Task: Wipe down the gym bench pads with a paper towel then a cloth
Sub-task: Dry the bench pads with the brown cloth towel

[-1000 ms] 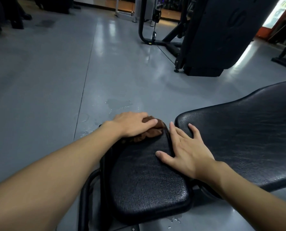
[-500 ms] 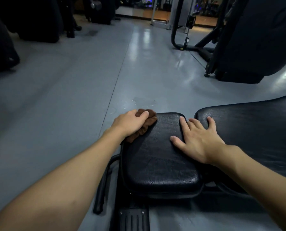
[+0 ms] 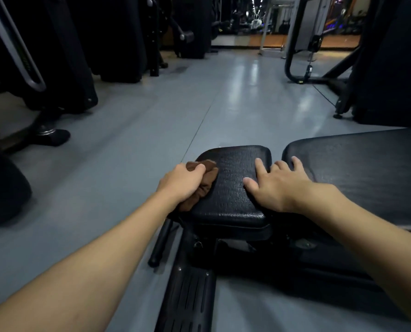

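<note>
Cloth [image 3: 203, 182]: brown, soft, bunched into folds, pressed on the left edge of the seat pad, part of it hanging over the side.
Left hand [image 3: 181, 182]: curled down over the cloth, gripping it against the pad edge.
Seat pad [image 3: 232, 188]: black, pebbled vinyl, rounded corners, faint sheen; small and roughly square.
Right hand [image 3: 277, 185]: open and flat, fingers spread, bracing across the gap between seat pad and back pad, holding nothing.
Back pad [image 3: 357, 161]: same grained black vinyl, longer, just beside the seat pad.
Risk, cloth: could slide off the edge and drop to the floor [image 3: 151, 130] if the grip loosens.
Risk, coverage: bunched wad likely touches little surface; grain and gap may get skipped.
Risk, brace: damp vinyl could let the flat palm slip.
</note>
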Available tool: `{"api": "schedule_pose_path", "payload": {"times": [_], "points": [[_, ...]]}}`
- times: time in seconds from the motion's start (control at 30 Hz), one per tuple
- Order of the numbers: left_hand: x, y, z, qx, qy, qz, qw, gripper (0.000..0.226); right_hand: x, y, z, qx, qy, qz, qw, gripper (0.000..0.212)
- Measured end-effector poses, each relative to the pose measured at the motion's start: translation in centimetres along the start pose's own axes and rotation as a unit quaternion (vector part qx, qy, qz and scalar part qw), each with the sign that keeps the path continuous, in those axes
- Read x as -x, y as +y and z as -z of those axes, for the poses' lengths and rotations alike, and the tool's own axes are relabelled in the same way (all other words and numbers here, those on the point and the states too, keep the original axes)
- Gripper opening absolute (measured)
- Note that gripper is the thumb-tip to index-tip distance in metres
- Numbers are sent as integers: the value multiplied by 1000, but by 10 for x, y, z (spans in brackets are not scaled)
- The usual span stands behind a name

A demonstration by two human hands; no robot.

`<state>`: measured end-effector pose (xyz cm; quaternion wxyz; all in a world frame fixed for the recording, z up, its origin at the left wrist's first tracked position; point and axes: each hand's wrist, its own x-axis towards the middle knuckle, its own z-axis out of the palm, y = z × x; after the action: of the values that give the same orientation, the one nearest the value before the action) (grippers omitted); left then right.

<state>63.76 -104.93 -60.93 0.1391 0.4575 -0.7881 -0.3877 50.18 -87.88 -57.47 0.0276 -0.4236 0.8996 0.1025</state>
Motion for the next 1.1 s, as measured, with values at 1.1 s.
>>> {"api": "schedule_pose_path", "payload": {"times": [1.1], "points": [[78, -27, -23, -285, 108, -540, 784, 84, 13, 34, 14, -74, 61, 86, 992, 51]]}}
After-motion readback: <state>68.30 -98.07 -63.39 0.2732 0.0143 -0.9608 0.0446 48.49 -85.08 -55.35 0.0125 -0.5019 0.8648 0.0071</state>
